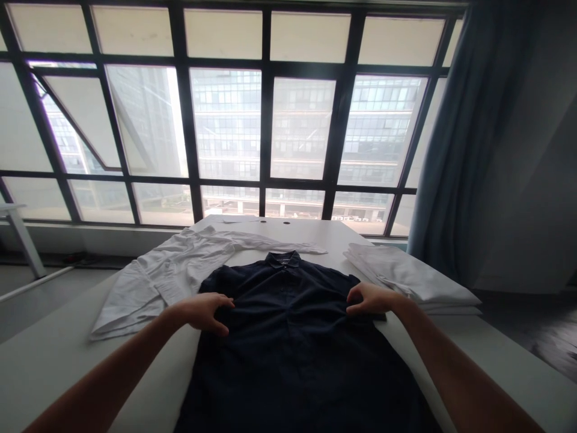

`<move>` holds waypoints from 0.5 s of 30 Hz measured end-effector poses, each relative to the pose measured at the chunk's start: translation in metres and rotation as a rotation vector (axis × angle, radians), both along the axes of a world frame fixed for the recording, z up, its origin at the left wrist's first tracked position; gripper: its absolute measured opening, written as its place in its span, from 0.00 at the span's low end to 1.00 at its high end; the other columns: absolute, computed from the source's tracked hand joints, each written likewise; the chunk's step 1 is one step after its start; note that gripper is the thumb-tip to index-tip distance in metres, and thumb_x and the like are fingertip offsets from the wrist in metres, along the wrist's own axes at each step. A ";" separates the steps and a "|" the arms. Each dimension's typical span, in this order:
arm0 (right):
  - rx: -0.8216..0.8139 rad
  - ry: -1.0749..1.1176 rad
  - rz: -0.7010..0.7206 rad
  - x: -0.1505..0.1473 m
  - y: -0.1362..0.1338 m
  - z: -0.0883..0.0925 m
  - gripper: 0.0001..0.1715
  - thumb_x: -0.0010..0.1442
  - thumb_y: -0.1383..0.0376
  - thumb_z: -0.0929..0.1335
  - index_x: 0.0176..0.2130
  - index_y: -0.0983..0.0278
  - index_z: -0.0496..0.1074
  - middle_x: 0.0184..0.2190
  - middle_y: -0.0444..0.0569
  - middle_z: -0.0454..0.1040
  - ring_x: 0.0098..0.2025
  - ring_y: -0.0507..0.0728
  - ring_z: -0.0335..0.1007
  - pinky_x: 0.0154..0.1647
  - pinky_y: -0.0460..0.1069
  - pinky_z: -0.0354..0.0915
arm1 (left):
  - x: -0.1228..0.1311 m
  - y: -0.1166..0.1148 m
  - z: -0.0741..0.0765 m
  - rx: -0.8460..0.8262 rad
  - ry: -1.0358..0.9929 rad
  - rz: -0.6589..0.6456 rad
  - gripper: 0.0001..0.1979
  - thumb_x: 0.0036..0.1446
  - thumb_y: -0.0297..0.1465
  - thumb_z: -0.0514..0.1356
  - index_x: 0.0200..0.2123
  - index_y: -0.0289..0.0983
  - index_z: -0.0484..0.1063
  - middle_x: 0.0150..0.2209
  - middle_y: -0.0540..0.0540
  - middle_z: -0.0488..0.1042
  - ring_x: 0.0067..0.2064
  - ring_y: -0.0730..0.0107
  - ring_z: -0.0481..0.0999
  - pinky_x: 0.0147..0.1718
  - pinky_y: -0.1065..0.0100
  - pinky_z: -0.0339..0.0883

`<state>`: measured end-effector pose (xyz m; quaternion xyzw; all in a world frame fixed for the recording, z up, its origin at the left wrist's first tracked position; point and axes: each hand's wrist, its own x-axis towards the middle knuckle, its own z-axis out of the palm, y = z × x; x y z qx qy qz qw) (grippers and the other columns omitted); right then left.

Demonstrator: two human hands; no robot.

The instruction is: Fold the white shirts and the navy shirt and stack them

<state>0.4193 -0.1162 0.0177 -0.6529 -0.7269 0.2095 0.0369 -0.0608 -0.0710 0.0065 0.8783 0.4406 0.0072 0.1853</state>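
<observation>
A dark navy short-sleeved shirt [288, 337] lies spread front side up, its buttoned collar pointing away from me. My left hand [205, 311] is over the shirt's left edge just below the sleeve, thumb and fingers apart. On the opposite side, my right hand [370, 298] is at the right sleeve, its fingers curved with a gap between them and the thumb. Neither hand visibly grips the cloth. Whether the fingertips touch it is hard to tell. The shirt's lower hem runs out of view at the bottom.
A white garment [171, 276] lies loosely spread on the left of the white table [153, 385]. To the right sits a stack of folded white cloth [415, 276]. Tall windows [225, 126] and a blue-grey curtain [455, 162] stand beyond.
</observation>
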 end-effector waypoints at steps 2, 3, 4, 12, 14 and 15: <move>-0.059 0.017 -0.005 0.000 -0.001 0.005 0.22 0.58 0.51 0.70 0.42 0.65 0.80 0.39 0.54 0.80 0.41 0.61 0.76 0.39 0.49 0.68 | -0.008 0.006 0.000 -0.014 -0.064 0.089 0.26 0.53 0.53 0.60 0.47 0.41 0.77 0.45 0.45 0.80 0.46 0.54 0.78 0.46 0.63 0.70; -0.047 0.003 -0.026 0.002 0.000 0.005 0.23 0.60 0.49 0.68 0.41 0.65 0.80 0.37 0.54 0.80 0.39 0.60 0.76 0.37 0.49 0.68 | -0.012 0.011 -0.002 0.037 -0.089 0.148 0.25 0.58 0.53 0.55 0.45 0.41 0.78 0.40 0.45 0.81 0.42 0.56 0.79 0.42 0.64 0.71; -0.014 -0.026 -0.064 0.004 0.002 0.004 0.25 0.61 0.48 0.67 0.41 0.65 0.80 0.37 0.54 0.80 0.39 0.60 0.76 0.38 0.49 0.68 | -0.017 0.018 -0.006 0.130 -0.105 0.204 0.25 0.60 0.52 0.52 0.45 0.40 0.78 0.40 0.44 0.81 0.41 0.56 0.79 0.41 0.63 0.70; 0.185 -0.291 -0.378 0.045 0.022 -0.028 0.25 0.60 0.57 0.70 0.52 0.69 0.75 0.53 0.64 0.73 0.56 0.69 0.69 0.53 0.55 0.63 | -0.056 0.074 -0.055 0.470 -0.053 0.464 0.25 0.59 0.42 0.53 0.54 0.35 0.72 0.57 0.37 0.72 0.61 0.49 0.67 0.56 0.56 0.63; 0.174 -0.311 -0.422 0.051 0.025 -0.034 0.23 0.60 0.58 0.70 0.51 0.69 0.75 0.52 0.62 0.74 0.54 0.67 0.71 0.50 0.54 0.65 | -0.054 0.077 -0.060 0.442 -0.077 0.417 0.21 0.58 0.40 0.54 0.49 0.37 0.74 0.54 0.40 0.74 0.58 0.53 0.70 0.56 0.60 0.64; 0.175 -0.317 -0.448 0.053 0.026 -0.035 0.21 0.61 0.60 0.69 0.51 0.68 0.75 0.52 0.61 0.74 0.53 0.66 0.71 0.49 0.54 0.65 | -0.051 0.077 -0.060 0.445 -0.098 0.396 0.18 0.57 0.39 0.54 0.46 0.38 0.75 0.52 0.41 0.76 0.57 0.54 0.72 0.55 0.61 0.64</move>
